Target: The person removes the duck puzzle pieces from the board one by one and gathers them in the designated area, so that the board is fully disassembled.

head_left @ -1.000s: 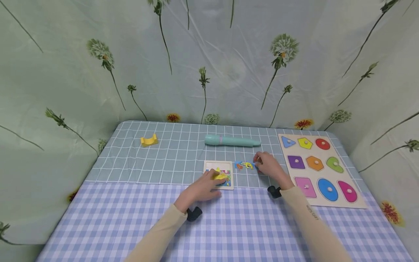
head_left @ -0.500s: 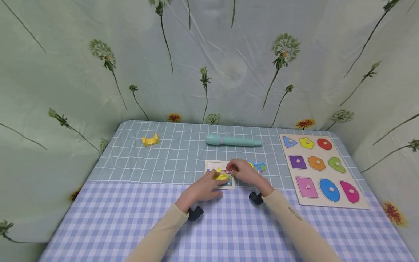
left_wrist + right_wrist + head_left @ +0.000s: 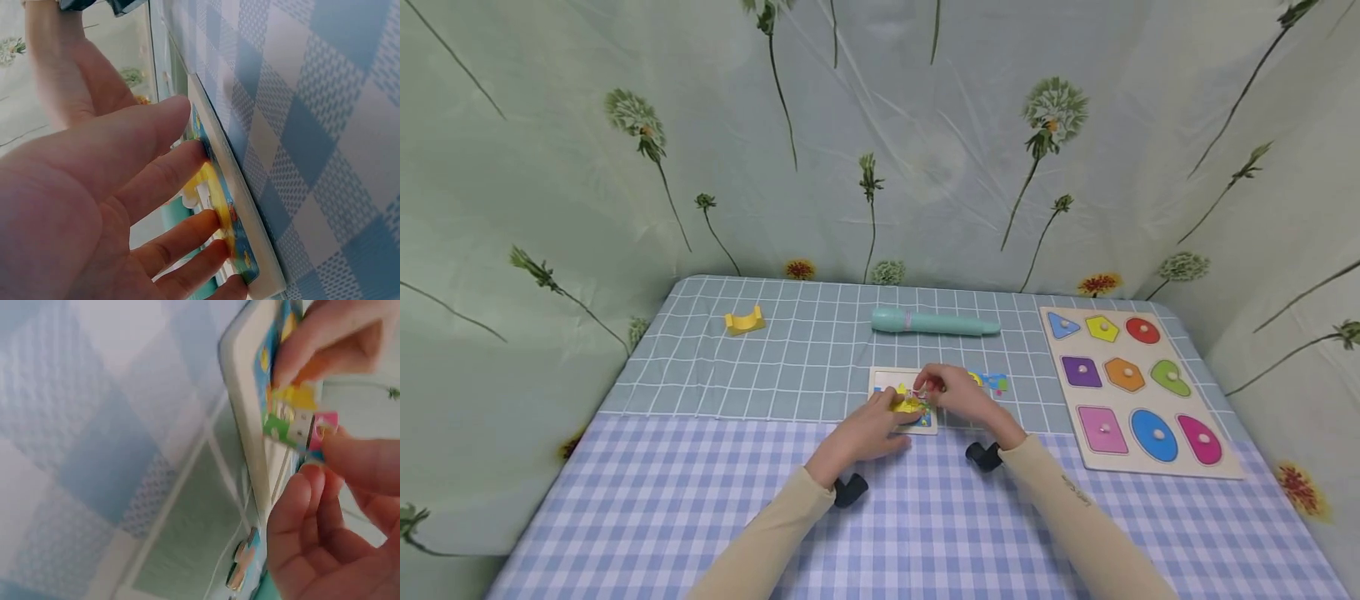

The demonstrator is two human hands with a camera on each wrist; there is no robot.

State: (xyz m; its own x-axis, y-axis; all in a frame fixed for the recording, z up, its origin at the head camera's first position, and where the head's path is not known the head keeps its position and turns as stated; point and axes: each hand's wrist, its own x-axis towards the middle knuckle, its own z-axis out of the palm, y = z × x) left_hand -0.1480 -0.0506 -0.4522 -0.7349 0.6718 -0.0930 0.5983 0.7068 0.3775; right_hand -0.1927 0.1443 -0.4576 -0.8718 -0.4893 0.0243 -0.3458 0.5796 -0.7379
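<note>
Now my right hand (image 3: pixel 964 395) pinches a puzzle piece (image 3: pixel 299 430); my left hand (image 3: pixel 867 429), outstretched on the board (image 3: pixel 240 381) alongside, might obstruct it.

puzzle tray (image 3: pixel 887 377) central, loose pieces (image 3: pixel 998 382) right of it, stick (image 3: pixel 936 322) behind, shape board (image 3: pixel 1124 399) far right

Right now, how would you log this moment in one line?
left hand: resting on pale-framed, colourful picture puzzle | right hand: pinching flat green, white and pink puzzle piece at that puzzle | nearby: loose, mostly blue pieces
</note>
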